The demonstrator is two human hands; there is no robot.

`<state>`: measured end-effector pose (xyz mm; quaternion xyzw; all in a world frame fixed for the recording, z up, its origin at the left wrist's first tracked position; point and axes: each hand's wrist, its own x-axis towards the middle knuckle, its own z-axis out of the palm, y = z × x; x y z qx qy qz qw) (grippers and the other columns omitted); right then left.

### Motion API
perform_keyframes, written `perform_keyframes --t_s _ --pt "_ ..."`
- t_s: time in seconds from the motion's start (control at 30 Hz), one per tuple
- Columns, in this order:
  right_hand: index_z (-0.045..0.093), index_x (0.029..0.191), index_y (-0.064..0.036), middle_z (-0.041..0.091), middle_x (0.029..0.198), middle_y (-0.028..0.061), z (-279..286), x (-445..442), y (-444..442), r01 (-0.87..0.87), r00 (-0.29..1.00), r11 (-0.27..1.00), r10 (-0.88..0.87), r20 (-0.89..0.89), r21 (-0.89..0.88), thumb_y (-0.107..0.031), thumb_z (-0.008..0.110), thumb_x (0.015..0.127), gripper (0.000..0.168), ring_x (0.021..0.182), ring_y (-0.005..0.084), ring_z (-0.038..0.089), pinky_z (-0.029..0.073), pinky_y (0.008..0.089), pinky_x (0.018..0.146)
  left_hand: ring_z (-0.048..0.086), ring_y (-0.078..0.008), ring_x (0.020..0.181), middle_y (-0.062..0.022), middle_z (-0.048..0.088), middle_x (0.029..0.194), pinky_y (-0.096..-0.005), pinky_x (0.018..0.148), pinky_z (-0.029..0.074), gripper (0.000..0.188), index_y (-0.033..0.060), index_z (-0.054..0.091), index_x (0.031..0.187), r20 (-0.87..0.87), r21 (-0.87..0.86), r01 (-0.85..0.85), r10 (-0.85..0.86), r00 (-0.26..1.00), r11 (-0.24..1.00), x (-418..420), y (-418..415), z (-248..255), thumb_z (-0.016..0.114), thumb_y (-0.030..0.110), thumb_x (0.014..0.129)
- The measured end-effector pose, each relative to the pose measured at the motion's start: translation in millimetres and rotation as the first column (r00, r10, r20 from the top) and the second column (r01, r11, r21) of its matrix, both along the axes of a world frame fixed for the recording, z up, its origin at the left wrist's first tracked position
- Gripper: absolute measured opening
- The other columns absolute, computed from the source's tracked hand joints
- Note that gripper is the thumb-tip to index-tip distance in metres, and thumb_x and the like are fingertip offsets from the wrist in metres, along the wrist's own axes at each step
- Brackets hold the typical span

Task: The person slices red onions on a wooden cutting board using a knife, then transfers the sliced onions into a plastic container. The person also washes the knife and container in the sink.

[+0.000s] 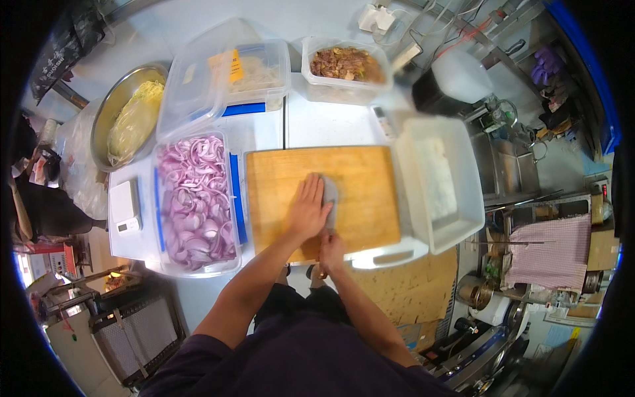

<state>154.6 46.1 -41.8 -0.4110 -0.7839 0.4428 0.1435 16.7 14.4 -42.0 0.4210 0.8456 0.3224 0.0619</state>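
Observation:
My right hand [331,253] is closed around the handle of a knife, at the near edge of a wooden cutting board [367,198]. The wide grey blade [331,196] points away from me over the board and looks blurred. My left hand [310,207] lies palm down with its fingers stretched out along the blade's left side. Its thumb reaches onto the blade; whether anything lies under the palm is hidden. Left of the board stands a clear plastic tub [237,265] full of sliced red onions [196,203].
An open white plastic bin [466,198] stands right of the board. Behind are a tub of brown food [347,64], a lidded tub [268,64] and a steel bowl [101,124] of bagged yellow noodles [134,124]. A digital scale [125,203] sits at the left.

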Motion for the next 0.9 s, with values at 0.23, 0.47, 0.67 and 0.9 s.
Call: perform_keyframes --t_s 0.23,0.47,0.67,0.9 --pt "0.055 0.088 -0.001 0.056 0.063 0.0099 7 7 -6 0.009 0.994 0.809 -0.073 -0.085 -0.588 -0.035 0.051 0.103 0.036 0.044 0.0173 0.056 0.04 0.0344 0.038 0.032 -0.0415 0.145 -0.0284 0.038 0.151 -0.0465 0.121 0.025 0.048 -0.0136 0.045 0.138 -0.032 0.196 -0.046 0.053 0.998 0.979 13 0 9 0.048 0.008 0.095" --pt "0.051 0.088 -0.01 0.045 0.06 -0.0008 80 134 52 0.11 0.942 0.656 -0.308 -0.132 -0.746 -0.031 0.057 0.099 0.025 0.044 0.0129 0.045 0.04 0.0294 0.039 0.035 -0.0428 0.143 -0.0317 0.043 0.147 -0.0471 0.12 0.028 0.054 -0.0181 0.048 0.133 -0.218 0.179 0.118 -0.077 0.973 0.977 134 77 86 0.051 -0.001 0.082" --pt "0.052 0.092 -0.008 0.045 0.061 0.0001 136 314 154 0.265 0.775 0.603 -0.598 -0.206 -0.752 -0.028 0.053 0.1 0.021 0.043 0.0126 0.045 0.039 0.0297 0.038 0.033 -0.0453 0.143 -0.0329 0.04 0.148 -0.0486 0.121 0.024 0.053 -0.0175 0.044 0.136 -0.21 0.228 0.418 -0.375 0.903 0.879 320 224 129 0.045 0.0 0.086" --pt "0.05 0.093 -0.008 0.046 0.062 0.0009 129 525 245 0.458 0.472 0.517 -0.831 -0.296 -0.723 -0.024 0.049 0.102 0.019 0.045 0.0135 0.046 0.04 0.0302 0.04 0.03 -0.046 0.144 -0.0317 0.036 0.151 -0.0518 0.121 0.02 0.049 -0.0129 0.043 0.14 -0.158 0.214 0.777 -0.764 0.625 0.592 558 369 127 0.04 0.002 0.094"
